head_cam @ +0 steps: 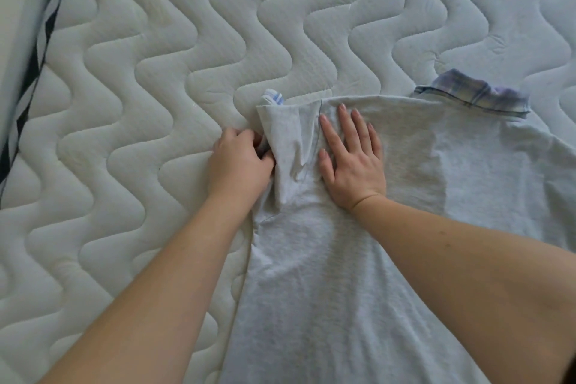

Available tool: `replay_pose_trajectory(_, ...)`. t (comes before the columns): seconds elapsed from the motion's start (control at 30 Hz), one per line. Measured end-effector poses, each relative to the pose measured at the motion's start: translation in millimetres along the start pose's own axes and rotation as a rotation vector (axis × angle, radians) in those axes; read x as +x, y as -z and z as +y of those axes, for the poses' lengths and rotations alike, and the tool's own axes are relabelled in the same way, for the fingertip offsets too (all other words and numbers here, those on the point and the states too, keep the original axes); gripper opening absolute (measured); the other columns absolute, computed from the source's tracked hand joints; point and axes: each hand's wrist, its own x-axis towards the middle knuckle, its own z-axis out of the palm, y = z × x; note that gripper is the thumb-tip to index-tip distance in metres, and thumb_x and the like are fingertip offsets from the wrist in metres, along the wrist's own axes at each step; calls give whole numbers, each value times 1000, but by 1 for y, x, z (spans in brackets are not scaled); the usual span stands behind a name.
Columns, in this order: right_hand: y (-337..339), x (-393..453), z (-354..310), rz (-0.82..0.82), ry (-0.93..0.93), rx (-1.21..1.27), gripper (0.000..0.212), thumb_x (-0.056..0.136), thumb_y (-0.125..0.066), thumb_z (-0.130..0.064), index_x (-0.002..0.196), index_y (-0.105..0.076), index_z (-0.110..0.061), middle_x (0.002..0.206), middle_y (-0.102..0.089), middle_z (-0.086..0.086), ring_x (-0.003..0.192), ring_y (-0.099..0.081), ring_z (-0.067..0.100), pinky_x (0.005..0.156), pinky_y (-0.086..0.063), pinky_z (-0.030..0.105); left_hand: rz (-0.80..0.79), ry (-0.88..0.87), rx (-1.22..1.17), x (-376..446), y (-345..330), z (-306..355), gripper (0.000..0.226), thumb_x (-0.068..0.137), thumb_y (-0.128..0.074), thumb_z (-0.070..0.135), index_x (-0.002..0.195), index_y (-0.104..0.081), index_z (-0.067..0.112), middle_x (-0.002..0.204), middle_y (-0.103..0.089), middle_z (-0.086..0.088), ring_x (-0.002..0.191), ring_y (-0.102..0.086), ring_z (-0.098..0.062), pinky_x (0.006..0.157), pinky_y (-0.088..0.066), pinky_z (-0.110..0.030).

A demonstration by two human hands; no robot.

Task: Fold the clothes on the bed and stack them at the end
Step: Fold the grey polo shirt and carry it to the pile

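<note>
A light grey polo shirt (pixel 436 165) lies spread on the white quilted mattress (pixel 156 72), its plaid collar (pixel 473 93) at the far edge. The shirt's left sleeve (pixel 283 146) is folded inward over the body. My left hand (pixel 240 159) pinches the edge of that folded sleeve with curled fingers. Just to the right of the sleeve, my right hand (pixel 352 156) presses flat on the shirt's shoulder area with straight fingers. A small white and blue piece of cloth (pixel 272 98) peeks out from behind the sleeve.
Bare mattress stretches to the left and beyond the shirt. The mattress edge with dark trim (pixel 34 65) runs along the far left, next to a pale surface (pixel 18 9).
</note>
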Motion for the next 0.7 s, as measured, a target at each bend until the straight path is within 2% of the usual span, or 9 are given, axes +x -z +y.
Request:
replay_pose_trajectory(0.1, -1, 0, 2, -5, -10, -10, 59, 99, -27, -48, 155, -10, -39, 165, -8, -2, 152, -3, 18, 122, 0, 38, 197, 16, -239, -16, 5, -12, 18, 93, -61, 32, 88, -48, 21, 70, -51, 15, 61, -45, -11, 56, -22, -26)
replay_pose_trajectory(0.2, 0, 0, 1, 5, -2, -15, 60, 98, -27, -47, 155, -13, -38, 164, -10, -1, 151, -5, 19, 122, 3, 36, 331, 90, -283, -36, 10, -33, 19, 96, -58, 36, 91, -45, 24, 67, -51, 18, 58, -45, 0, 51, -23, -29)
replay_pose_trajectory(0.27, 1, 0, 0, 7, -1, -15, 60, 97, -27, -46, 155, -14, -37, 164, -11, -1, 151, -5, 20, 121, 3, 36, 332, 161, -293, -48, 9, -52, 18, 97, -58, 36, 93, -46, 24, 70, -54, 17, 60, -49, -5, 50, -30, -20)
replay_pose_trajectory(0.33, 2, 0, 0, 1, -1, -17, 60, 97, -27, -47, 155, -13, -37, 164, -10, 0, 151, -5, 20, 121, 4, 36, 290, 220, -290, -61, 6, -70, 18, 95, -61, 34, 96, -49, 21, 72, -57, 13, 67, -56, -17, 57, -36, -28)
replay_pose_trajectory(0.43, 3, 1, -1, 2, -6, -15, 61, 97, -26, -47, 155, -14, -37, 164, -11, 0, 151, -5, 20, 121, 4, 35, 279, 266, -271, -77, 5, -83, 24, 92, -66, 33, 102, -50, 18, 70, -57, 7, 71, -59, -24, 58, -36, -31)
replay_pose_trajectory(0.5, 2, 0, -1, -1, -11, -17, 61, 97, -26, -47, 155, -14, -37, 164, -10, 0, 151, -4, 19, 121, 4, 35, 351, 189, -178, -78, 8, -84, 31, 91, -66, 30, 111, -53, 11, 80, -57, -2, 78, -58, -29, 66, -41, -35)
replay_pose_trajectory(0.57, 2, 0, -2, -8, -12, -19, 61, 97, -25, -48, 156, -12, -37, 165, -9, -1, 151, -3, 19, 121, 4, 36, 399, 21, -31, -69, 13, -77, 40, 91, -67, 28, 122, -55, 5, 101, -59, -13, 95, -55, -34, 83, -43, -43)
replay_pose_trajectory(0.63, 2, 0, -2, -14, -12, -20, 61, 97, -24, -48, 155, -10, -38, 165, -7, -1, 151, -1, 19, 121, 4, 36, 385, -124, 84, -51, 17, -65, 50, 90, -68, 30, 132, -54, 9, 122, -55, -16, 112, -50, -35, 95, -38, -44)
replay_pose_trajectory(0.7, 3, 1, -1, -17, -10, -22, 61, 97, -24, -48, 155, -8, -39, 165, -5, -1, 151, 0, 19, 121, 6, 35, 303, -207, 195, -25, 22, -52, 57, 88, -68, 37, 138, -51, 16, 136, -49, -11, 126, -43, -32, 104, -31, -44)
